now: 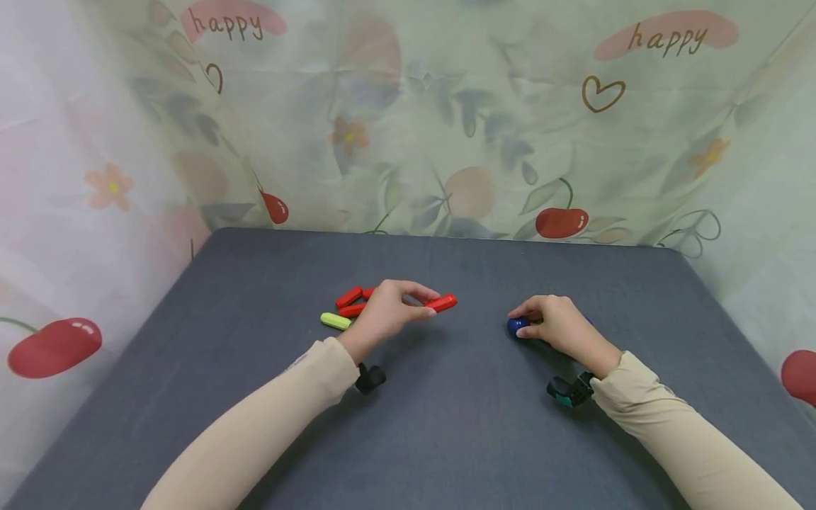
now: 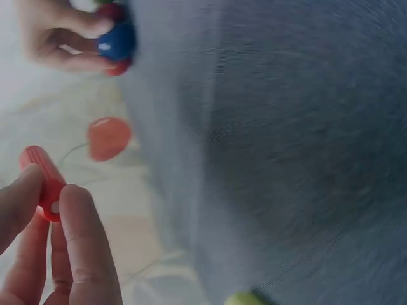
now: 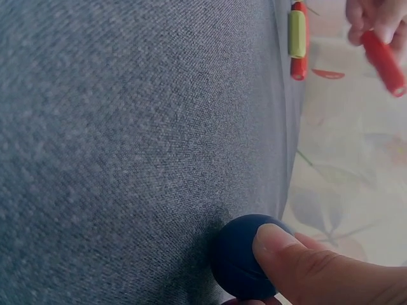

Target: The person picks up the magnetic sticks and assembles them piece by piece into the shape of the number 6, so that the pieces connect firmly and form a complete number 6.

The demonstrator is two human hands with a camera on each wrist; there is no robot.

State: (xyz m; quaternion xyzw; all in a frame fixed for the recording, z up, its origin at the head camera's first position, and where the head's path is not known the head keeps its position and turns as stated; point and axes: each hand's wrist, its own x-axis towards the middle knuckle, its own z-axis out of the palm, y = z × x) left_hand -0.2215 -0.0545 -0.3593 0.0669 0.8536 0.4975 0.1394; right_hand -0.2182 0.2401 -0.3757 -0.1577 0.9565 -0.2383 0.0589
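Fabric (image 1: 421, 42) printed with cherries, flowers, hearts and the word "happy" hangs behind and beside a dark grey tabletop (image 1: 459, 439). Two beige sleeves (image 1: 255, 425) reach in over it, leading to a left hand (image 1: 384, 312) and a right hand (image 1: 566, 329), well apart. Just below the left hand shows a black device (image 1: 371, 379); near the right hand is a dark gadget (image 1: 569, 391) with a teal patch. One red stick (image 1: 443, 303) is pinched by thumb and fingertips in the left hand's grip, raised off the tabletop. Left of that hand lie other red sticks (image 1: 349, 297), partly hidden by it, with a yellow-green stick (image 1: 334, 321) just beside them. The right hand's grip pinches a blue ball (image 1: 516, 326); whether it touches the tabletop, I cannot tell. In the left wrist view, reddish balls (image 2: 119, 68) show right beside it.
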